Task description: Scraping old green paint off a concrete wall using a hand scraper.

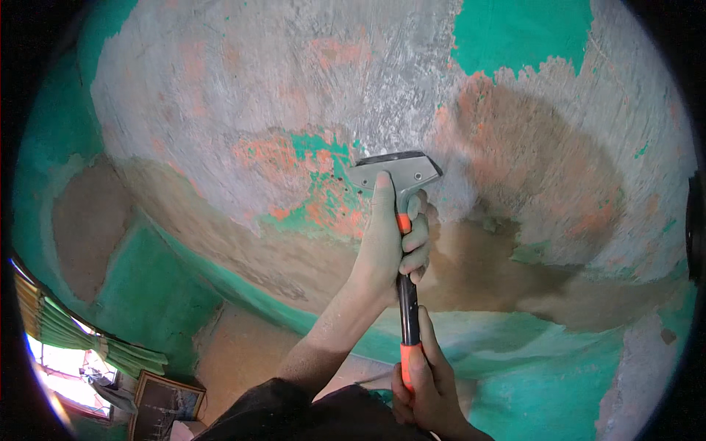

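Note:
Both my hands hold a long-handled paint scraper (407, 309) with a grey metal head, a dark blade edge and a black and orange handle. My left hand (386, 235) grips it just below the head, thumb laid along the metal. Lower down, my right hand (428, 386) is closed round the orange grip. The scraper's blade lies at the wall (279, 81), next to a patch of green and orange paint remnants (323, 184). Whether the edge presses on the surface I cannot tell. Dust coats my left hand and wrist.
Green paint (522, 33) remains at the upper right of the wall. A brown plaster band (220, 228) crosses below the scraped area. At lower left are a window (70, 371) with green curtains (125, 356) and a framed dark panel (165, 408). My shadow falls on the right.

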Available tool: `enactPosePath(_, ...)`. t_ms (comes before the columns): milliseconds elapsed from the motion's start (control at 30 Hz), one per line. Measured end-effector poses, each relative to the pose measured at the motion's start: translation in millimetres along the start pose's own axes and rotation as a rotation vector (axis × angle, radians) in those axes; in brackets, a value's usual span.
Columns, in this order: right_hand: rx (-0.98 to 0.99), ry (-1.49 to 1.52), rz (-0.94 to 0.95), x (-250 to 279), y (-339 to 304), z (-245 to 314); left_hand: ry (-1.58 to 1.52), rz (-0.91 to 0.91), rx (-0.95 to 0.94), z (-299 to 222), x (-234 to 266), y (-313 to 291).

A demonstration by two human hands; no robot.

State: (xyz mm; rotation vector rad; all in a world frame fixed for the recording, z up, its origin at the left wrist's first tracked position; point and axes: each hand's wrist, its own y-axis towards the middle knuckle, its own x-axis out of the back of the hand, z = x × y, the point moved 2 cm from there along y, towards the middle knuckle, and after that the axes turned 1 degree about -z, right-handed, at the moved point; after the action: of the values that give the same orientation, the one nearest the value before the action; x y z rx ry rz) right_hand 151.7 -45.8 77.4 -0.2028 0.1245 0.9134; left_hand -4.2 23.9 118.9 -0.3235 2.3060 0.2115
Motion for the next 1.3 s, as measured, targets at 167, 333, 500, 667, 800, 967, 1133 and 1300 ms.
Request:
enactPosePath(167, -0.005, -0.059, 0.021, 2.6, 3.4, 10.0, -0.040, -0.022, -0.045, -7.1, -1.1, 2.1)
enactPosePath(333, 0.062, -0.075, 0.046, 3.7, 14.2, 22.6, -0.045, 0.064, -0.149, -31.5, -14.3, 11.6)
enactPosePath(500, -0.012, 0.003, -0.037, 6.4, 0.6, 6.9, -0.027, 0.028, -0.012, -6.5, -8.9, 8.9)
enactPosePath(667, -0.029, -0.038, 0.003, 3.0, 1.8, 12.9, -0.058, 0.033, -0.064, -14.6, -6.3, 3.3)
enactPosePath(800, -0.038, -0.030, -0.016, -5.6, 1.3, 26.9, -0.039, 0.025, -0.026, -21.8, -7.1, 6.4)
enactPosePath(967, -0.036, 0.050, -0.099, 2.4, -5.0, -11.3, -0.017, 0.011, 0.031, 2.7, -3.1, 6.7)
enactPosePath(1133, -0.019, -0.045, -0.095, 9.2, 12.3, -5.9, -0.031, -0.028, 0.011, 1.2, 7.2, 5.3)
enactPosePath(1300, -0.019, 0.039, -0.157, 14.7, -8.1, -34.5, -0.068, -0.057, 0.083, 27.3, 16.7, -2.5)
